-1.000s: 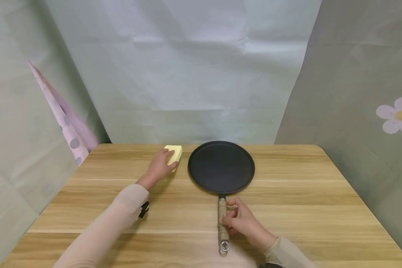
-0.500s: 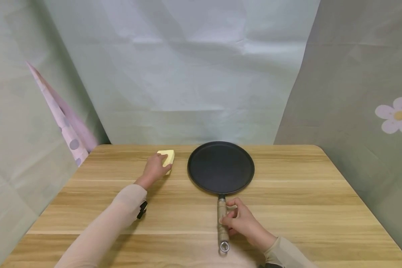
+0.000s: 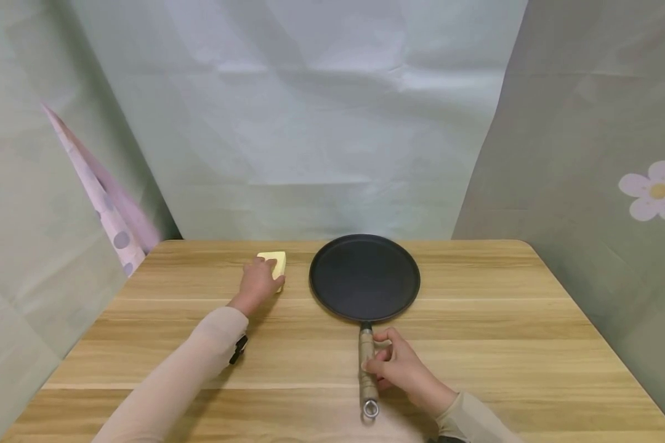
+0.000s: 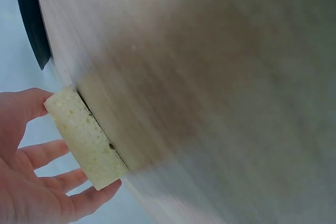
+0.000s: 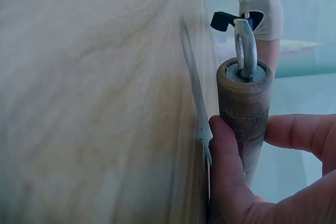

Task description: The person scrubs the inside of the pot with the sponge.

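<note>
A black flat round pan (image 3: 364,277) lies on the wooden table, its wooden handle (image 3: 368,384) pointing toward me. My right hand (image 3: 407,372) pinches that handle between thumb and fingers, as the right wrist view shows close up; a metal ring (image 5: 245,48) sits at the handle's end. To the left of the pan, my left hand (image 3: 257,284) grips a pale yellow sponge (image 3: 279,263) from above. In the left wrist view the sponge's long side (image 4: 86,137) faces the camera, thumb at one end and fingers at the other, with its lower edge right at the tabletop.
The wooden table (image 3: 504,344) has rounded far corners. Pale cloth backdrops (image 3: 321,123) hang behind it and at both sides, with a white flower print (image 3: 658,191) on the right. A dotted pink fold (image 3: 116,215) shows at left.
My left hand has moved with the sponge to the left and slightly toward me, away from the pan. The right hand and the pan have stayed in place.
</note>
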Action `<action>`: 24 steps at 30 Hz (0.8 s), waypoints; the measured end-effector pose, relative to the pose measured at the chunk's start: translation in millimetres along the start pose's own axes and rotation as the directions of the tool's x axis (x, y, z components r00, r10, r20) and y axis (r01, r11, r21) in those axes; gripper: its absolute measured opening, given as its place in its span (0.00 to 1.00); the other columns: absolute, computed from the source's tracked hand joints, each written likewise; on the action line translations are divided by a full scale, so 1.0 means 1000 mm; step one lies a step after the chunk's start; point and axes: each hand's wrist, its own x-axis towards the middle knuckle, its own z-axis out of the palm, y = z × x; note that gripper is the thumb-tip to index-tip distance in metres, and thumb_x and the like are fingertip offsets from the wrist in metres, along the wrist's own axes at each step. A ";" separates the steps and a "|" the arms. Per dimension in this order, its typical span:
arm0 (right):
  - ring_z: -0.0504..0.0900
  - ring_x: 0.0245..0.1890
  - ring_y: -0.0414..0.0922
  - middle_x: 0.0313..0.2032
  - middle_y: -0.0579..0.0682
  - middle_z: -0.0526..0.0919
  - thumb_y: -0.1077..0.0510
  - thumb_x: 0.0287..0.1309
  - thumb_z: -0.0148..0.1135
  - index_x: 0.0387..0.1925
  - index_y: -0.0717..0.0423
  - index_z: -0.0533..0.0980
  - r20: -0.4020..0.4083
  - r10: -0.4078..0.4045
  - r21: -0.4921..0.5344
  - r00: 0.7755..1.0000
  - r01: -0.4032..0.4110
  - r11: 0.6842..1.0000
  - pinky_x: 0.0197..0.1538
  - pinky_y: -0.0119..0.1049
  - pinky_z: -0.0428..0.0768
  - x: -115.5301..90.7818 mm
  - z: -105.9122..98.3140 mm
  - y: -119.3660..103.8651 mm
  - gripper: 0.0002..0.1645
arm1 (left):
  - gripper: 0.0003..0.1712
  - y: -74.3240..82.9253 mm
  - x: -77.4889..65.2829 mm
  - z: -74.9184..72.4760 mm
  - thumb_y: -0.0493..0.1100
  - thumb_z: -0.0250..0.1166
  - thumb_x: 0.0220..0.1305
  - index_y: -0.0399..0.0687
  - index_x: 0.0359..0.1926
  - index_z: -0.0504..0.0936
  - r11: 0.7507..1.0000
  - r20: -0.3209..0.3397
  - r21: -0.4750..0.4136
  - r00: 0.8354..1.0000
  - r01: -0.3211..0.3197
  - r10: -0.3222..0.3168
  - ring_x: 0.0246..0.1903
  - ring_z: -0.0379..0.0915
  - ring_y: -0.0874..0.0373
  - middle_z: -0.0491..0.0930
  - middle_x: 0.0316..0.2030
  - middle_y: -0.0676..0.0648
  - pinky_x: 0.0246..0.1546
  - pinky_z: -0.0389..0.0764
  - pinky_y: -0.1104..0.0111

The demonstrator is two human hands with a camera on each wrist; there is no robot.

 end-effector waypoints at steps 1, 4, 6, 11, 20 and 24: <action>0.77 0.25 0.45 0.29 0.53 0.71 0.68 0.48 0.64 0.54 0.67 0.60 0.000 0.000 0.002 1.000 0.000 1.000 0.29 0.39 0.82 0.000 0.000 0.000 0.33 | 0.31 0.002 -0.001 -0.001 0.44 0.62 0.62 0.24 0.59 0.70 1.000 0.010 0.013 1.000 0.001 -0.001 0.57 0.64 0.28 0.69 0.56 0.24 0.57 0.59 0.42; 0.77 0.25 0.45 0.29 0.53 0.72 0.68 0.48 0.64 0.55 0.67 0.60 0.000 0.006 0.008 1.000 -0.006 1.000 0.29 0.40 0.82 -0.001 -0.001 0.001 0.33 | 0.33 0.003 -0.003 0.000 0.45 0.61 0.64 0.24 0.61 0.68 0.999 0.031 0.042 1.000 -0.003 0.002 0.57 0.63 0.29 0.67 0.57 0.23 0.56 0.62 0.42; 0.77 0.25 0.45 0.29 0.53 0.72 0.69 0.48 0.64 0.55 0.68 0.60 0.003 0.010 0.014 1.000 -0.010 1.000 0.29 0.40 0.82 -0.001 -0.001 0.002 0.33 | 0.34 0.004 -0.003 0.001 0.46 0.61 0.65 0.24 0.62 0.66 0.999 0.042 0.032 0.999 0.016 -0.018 0.56 0.62 0.27 0.65 0.58 0.23 0.52 0.68 0.43; 0.77 0.24 0.45 0.30 0.54 0.72 0.68 0.50 0.64 0.53 0.68 0.59 0.020 0.025 0.019 0.999 -0.025 0.999 0.28 0.40 0.82 0.001 -0.003 0.001 0.32 | 0.36 0.006 -0.004 0.002 0.48 0.58 0.67 0.28 0.67 0.61 0.994 0.092 -0.028 0.991 0.103 -0.100 0.59 0.55 0.25 0.56 0.64 0.23 0.50 0.70 0.39; 0.79 0.25 0.45 0.31 0.57 0.75 0.64 0.55 0.64 0.47 0.71 0.63 0.149 0.052 -0.074 0.987 -0.042 0.996 0.31 0.43 0.83 0.003 -0.014 -0.002 0.24 | 0.34 0.012 -0.011 -0.014 0.50 0.57 0.67 0.26 0.63 0.65 0.994 0.123 0.000 0.987 0.105 -0.104 0.58 0.59 0.26 0.63 0.59 0.24 0.50 0.70 0.40; 0.79 0.25 0.44 0.30 0.55 0.78 0.62 0.57 0.63 0.42 0.68 0.69 0.223 0.052 -0.168 0.974 -0.014 0.986 0.32 0.42 0.83 0.003 -0.027 -0.009 0.16 | 0.31 0.015 -0.014 -0.023 0.48 0.56 0.68 0.25 0.61 0.68 0.998 0.129 -0.015 0.990 0.063 -0.061 0.57 0.62 0.26 0.68 0.56 0.24 0.52 0.69 0.42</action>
